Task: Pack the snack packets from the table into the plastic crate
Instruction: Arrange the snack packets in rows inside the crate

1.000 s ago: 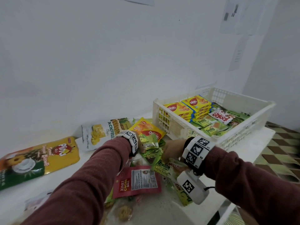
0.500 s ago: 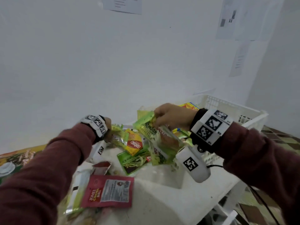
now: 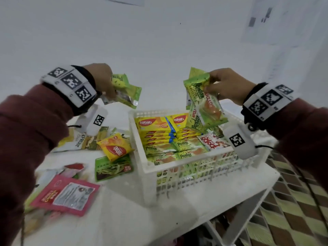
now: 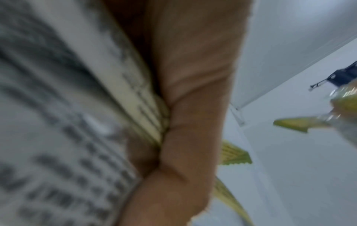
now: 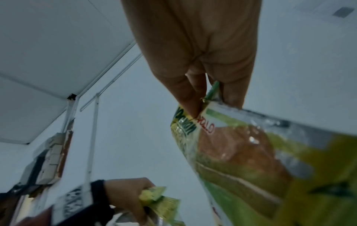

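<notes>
Your right hand (image 3: 228, 86) holds a bunch of green Pandan packets (image 3: 204, 105) by their top edges, fingers pinched tight, hanging above the white plastic crate (image 3: 177, 174). Your left hand (image 3: 102, 79) has its grip closed round more green packets (image 3: 126, 92), raised above the bench (image 3: 142, 219) just left of the crate. Inside the crate lie yellow Nabati packets (image 3: 156, 125) and Pandan ones. A yellow Nabati packet (image 3: 115, 146) and a red packet (image 3: 67, 194) lie on the bench.
</notes>
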`<state>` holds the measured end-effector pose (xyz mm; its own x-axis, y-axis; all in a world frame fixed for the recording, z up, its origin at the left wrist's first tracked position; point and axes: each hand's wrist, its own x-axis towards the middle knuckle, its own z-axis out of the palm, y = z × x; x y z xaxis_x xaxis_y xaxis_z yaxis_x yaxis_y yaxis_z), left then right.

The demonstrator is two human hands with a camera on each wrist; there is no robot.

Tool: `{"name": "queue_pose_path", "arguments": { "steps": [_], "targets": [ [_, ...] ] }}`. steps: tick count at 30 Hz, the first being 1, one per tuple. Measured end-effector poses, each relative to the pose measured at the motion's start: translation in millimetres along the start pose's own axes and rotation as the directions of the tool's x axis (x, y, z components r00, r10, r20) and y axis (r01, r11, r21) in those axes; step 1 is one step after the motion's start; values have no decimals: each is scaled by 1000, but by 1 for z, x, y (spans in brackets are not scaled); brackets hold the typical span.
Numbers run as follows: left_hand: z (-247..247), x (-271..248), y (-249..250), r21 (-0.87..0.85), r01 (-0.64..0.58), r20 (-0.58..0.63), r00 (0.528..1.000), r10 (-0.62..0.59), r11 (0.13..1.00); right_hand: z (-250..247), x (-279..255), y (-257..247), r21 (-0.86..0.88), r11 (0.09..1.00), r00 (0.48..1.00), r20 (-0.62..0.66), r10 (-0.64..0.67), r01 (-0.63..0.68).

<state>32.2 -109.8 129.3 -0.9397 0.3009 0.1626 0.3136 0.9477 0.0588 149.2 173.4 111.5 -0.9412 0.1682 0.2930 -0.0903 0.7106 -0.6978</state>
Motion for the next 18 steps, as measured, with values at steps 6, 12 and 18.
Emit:
{"name": "queue_pose_path", "arguments": {
  "steps": [6,12,18],
  "targets": [
    [7,0,102,-222,-146,-55,989,137,964,-24,19,56,-493,868,997,77,-21,57],
    [52,35,194,-341,-220,50,966,252,914,-37,51,108,-632,773,976,131,176,-55],
    [110,68,254,-429,-190,196,935,296,883,-43,79,142,-676,734,918,246,310,-67]
  ]
}}
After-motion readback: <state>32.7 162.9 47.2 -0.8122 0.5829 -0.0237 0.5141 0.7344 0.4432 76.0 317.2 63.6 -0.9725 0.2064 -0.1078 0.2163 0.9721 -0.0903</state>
